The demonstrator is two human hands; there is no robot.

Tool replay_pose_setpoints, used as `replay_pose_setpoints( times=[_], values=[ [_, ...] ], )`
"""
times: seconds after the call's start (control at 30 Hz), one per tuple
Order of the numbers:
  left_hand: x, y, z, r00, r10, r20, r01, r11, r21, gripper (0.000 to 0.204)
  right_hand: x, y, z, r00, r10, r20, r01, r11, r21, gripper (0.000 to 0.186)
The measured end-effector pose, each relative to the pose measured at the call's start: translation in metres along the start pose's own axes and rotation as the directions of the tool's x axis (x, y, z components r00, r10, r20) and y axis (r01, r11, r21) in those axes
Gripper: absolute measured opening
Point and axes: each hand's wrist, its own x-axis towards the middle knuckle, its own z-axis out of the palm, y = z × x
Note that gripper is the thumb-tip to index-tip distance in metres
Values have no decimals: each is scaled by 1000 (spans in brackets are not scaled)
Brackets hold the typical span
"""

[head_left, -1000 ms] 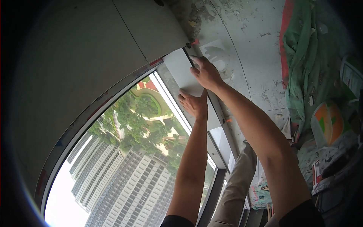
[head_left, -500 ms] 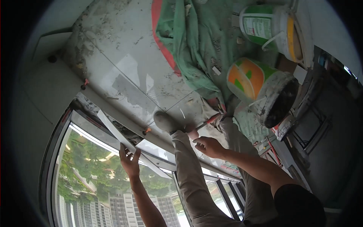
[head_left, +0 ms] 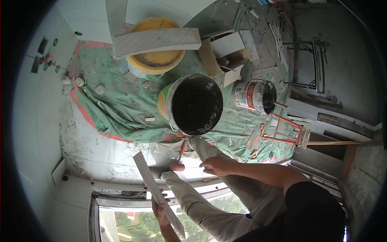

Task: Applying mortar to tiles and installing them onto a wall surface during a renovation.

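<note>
- Two bare hands are in view, and the left hand (head_left: 161, 215) has its fingers wrapped around a long, narrow tile strip (head_left: 153, 181), nearer its near end than its far one
- The tile strip is at near left, tilted, its textured face showing and its far end free; it overlaps the window (head_left: 141, 224) in this view (whether the two touch, I cannot tell)
- The right hand (head_left: 219, 165), farther right, has half-curled fingers and seems to hold nothing; a mallet (head_left: 177, 166) with a red handle is to its left
- A rough gap (head_left: 123, 194) shows at near left, along the far side of the window
- Farther off, a dark-mouthed bucket (head_left: 163, 103) stands on a green sheet (head_left: 125, 121), and a second strip (head_left: 157, 42) rests across a yellow-rimmed bucket (head_left: 177, 64)
- With one hand off-centre, the tile strip could pivot or slip, and a knock against the window's edge might chip or crack it
- The mallet and the sheet's folds look close to the feet, so a careless step could cause a stumble and jolt the grip
</note>
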Motion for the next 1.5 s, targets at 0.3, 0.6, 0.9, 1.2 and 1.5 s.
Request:
replay_pose_setpoints(
  times=[0.3, 0.6, 0.9, 1.2, 1.5],
  values=[
    [-91, 51, 93, 981, -191, 28, 158, 878, 451, 76, -261, 93, -28, 860, 510, 20, -478, 790, 383, 50],
    [-160, 121, 113, 910, -407, -77, 272, 445, 853, 90, -483, 70, 191, 577, 777, -253, -453, 562, 692, 27],
    [-253, 141, 255, 926, -372, -54, 86, 70, 994, 79, -508, 128, 261, 448, 894, 23, -238, 95, 967, 45],
    [-253, -1, 510, 996, -74, -41, 36, -65, 997, 86, -597, 301, 229, 446, 880, -165, 129, 119, 984, 58],
    [-206, -126, 763, 918, -299, 261, -292, -65, 954, 83, -758, 372, 220, 393, 907, 151, 660, -392, 641, 42]
  ],
)
